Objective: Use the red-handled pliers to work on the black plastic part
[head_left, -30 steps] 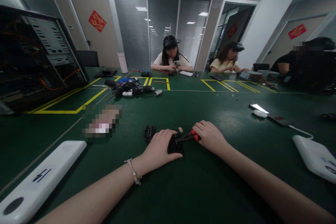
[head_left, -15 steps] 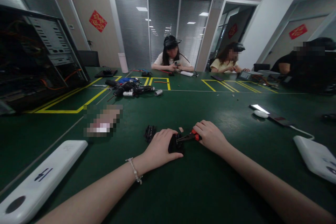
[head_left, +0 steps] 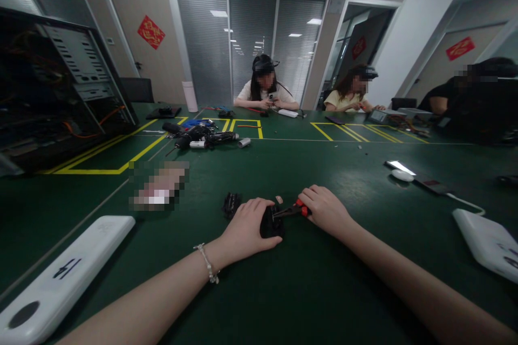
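Observation:
My left hand [head_left: 251,225] is wrapped around a small black plastic part [head_left: 270,226] and holds it on the green table. The part's exact kind is hard to make out. In my right hand [head_left: 324,207] are pliers [head_left: 289,211] with red-and-black handles, gripped from the right. Their dark jaws point left and reach the black part between the fingers and thumb of my left hand. Another black part [head_left: 232,205] lies just beyond my left hand. A small pale piece [head_left: 279,200] rests near the plier tips.
White power banks lie left [head_left: 68,275] and right [head_left: 488,242]. An open computer case [head_left: 81,81] stands at the left. Farther back are a pile of tools and cables [head_left: 202,135] and a pink bottle [head_left: 189,97]. Several people sit across the table [head_left: 364,172].

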`<state>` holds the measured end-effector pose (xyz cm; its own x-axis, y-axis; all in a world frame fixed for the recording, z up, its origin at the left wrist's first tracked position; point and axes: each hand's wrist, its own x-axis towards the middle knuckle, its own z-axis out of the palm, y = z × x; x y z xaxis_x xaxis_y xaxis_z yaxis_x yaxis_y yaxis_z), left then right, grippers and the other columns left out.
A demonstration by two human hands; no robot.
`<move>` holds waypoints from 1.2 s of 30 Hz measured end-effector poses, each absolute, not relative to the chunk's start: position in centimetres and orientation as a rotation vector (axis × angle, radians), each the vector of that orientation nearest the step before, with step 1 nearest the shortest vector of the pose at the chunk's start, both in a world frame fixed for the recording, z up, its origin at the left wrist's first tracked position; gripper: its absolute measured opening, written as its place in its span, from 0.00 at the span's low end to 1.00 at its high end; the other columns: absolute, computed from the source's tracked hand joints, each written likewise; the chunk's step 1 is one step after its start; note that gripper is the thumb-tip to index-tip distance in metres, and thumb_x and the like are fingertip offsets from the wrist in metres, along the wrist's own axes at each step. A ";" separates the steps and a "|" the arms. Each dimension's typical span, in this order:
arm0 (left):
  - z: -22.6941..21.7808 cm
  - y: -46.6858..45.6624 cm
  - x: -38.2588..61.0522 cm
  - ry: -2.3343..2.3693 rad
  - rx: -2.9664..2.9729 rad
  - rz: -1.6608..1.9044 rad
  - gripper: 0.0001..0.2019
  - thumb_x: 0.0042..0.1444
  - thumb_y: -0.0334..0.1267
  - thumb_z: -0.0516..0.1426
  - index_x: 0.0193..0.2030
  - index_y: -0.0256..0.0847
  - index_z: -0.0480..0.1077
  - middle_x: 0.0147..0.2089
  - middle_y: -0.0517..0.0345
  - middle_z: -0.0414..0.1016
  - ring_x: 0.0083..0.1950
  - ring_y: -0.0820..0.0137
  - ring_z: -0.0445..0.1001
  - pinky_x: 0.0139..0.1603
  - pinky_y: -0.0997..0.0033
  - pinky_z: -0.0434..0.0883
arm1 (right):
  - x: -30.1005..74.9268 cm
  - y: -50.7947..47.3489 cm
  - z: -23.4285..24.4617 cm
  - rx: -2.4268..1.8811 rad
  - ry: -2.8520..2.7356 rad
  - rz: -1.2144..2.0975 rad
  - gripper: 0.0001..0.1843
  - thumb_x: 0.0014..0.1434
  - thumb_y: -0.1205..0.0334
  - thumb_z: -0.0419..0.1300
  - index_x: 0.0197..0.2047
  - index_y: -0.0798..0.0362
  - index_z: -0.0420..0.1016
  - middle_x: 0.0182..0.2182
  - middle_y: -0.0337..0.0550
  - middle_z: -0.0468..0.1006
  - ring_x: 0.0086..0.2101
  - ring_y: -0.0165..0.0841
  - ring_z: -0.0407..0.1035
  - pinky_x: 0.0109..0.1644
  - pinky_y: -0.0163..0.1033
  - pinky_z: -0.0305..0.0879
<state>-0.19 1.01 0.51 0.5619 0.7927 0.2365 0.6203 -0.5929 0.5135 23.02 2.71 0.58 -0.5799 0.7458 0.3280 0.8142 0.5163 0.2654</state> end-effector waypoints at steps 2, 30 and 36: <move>0.5 1.0 -0.2 1.152 2.428 0.633 0.31 0.41 0.49 0.60 0.51 0.44 0.57 0.51 0.52 0.62 0.52 0.56 0.60 0.51 0.54 0.59 | 23.0 2.7 0.5 -1.334 -2.580 -0.595 0.11 0.44 0.70 0.56 0.35 0.55 0.67 0.33 0.45 0.70 0.34 0.34 0.60 0.36 0.38 0.55; 0.6 1.2 -0.3 1.134 2.372 0.616 0.30 0.41 0.48 0.60 0.51 0.45 0.57 0.51 0.52 0.62 0.52 0.56 0.61 0.51 0.53 0.60 | 22.9 2.6 0.4 -1.343 -2.560 -0.613 0.11 0.44 0.70 0.56 0.35 0.55 0.67 0.32 0.44 0.70 0.33 0.34 0.60 0.36 0.38 0.55; 0.5 1.0 -0.3 1.120 2.408 0.620 0.27 0.44 0.48 0.59 0.51 0.44 0.57 0.51 0.53 0.62 0.51 0.57 0.62 0.51 0.54 0.59 | 22.9 2.6 0.5 -1.358 -2.575 -0.602 0.11 0.43 0.69 0.57 0.35 0.55 0.67 0.33 0.44 0.70 0.34 0.34 0.60 0.36 0.38 0.55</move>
